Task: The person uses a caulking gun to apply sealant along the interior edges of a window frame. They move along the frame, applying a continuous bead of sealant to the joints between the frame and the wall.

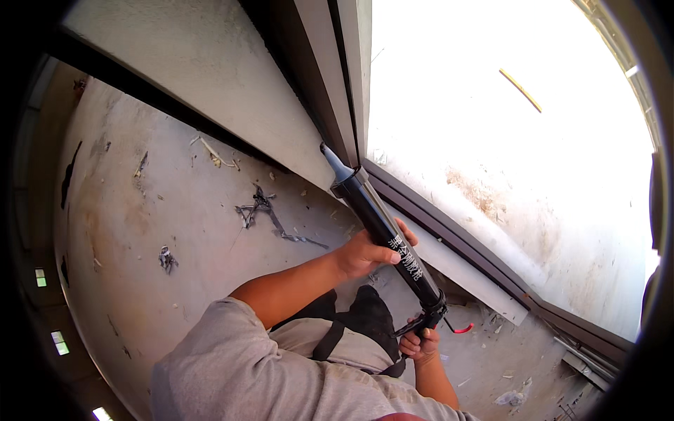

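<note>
A long black caulking gun (pixel 375 214) slants across the middle of the view, its nozzle end up and to the left. My left hand (pixel 368 252) is wrapped round the barrel, supporting it midway. At the lower end, my right hand (pixel 421 344) grips the handle, fingers closed around the trigger area. The translucent cone nozzle (pixel 338 165) has a dark tip lying close to the seam between the brown metal frame (pixel 326 77) and the pale wall panel (pixel 203 63). Whether the tip touches the seam I cannot tell. A red hooked rod end (pixel 463 328) sticks out behind the handle.
A brown lower frame rail (pixel 449 235) runs down to the right, beside a bright white surface (pixel 449 105) with a thin yellow strip (pixel 521 90). Dark crumpled scraps (pixel 263 203) litter the grey floor (pixel 203 238). Metal lengths (pixel 586 361) lie at lower right.
</note>
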The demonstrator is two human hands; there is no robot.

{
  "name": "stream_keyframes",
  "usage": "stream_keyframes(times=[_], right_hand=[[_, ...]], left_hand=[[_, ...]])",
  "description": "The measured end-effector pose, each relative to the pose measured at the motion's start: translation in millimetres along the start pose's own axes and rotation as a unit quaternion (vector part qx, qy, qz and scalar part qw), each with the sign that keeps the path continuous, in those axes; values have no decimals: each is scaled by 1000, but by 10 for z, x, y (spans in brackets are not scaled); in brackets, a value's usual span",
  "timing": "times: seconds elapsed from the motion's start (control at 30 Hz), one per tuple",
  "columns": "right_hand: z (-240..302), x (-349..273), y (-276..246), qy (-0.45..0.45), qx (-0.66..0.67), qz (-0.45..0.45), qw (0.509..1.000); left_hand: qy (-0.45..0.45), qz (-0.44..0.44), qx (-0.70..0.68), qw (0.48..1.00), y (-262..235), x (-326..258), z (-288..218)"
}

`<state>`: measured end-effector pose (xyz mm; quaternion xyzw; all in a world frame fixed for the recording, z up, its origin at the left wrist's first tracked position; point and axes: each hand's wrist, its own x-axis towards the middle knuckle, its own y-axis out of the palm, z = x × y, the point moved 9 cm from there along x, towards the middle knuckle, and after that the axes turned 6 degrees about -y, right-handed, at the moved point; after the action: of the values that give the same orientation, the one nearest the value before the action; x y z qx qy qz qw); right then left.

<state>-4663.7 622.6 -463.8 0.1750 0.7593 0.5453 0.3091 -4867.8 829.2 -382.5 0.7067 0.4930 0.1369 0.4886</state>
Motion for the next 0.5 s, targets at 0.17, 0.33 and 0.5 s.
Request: stream_keyframes(times=[0.17,0.33,0.5], right_hand=[[327,-103,1136,-7,-69,79,994],[753,22,2118,-147,-265,137,943],[821,-183,3064,-288,-377,187,860]], left_hand=[[101,101,66,988,1240,-176,-814],[152,113,238,953,2093,-172,-1385],[229,167,289,914,2933,-250,-1922]])
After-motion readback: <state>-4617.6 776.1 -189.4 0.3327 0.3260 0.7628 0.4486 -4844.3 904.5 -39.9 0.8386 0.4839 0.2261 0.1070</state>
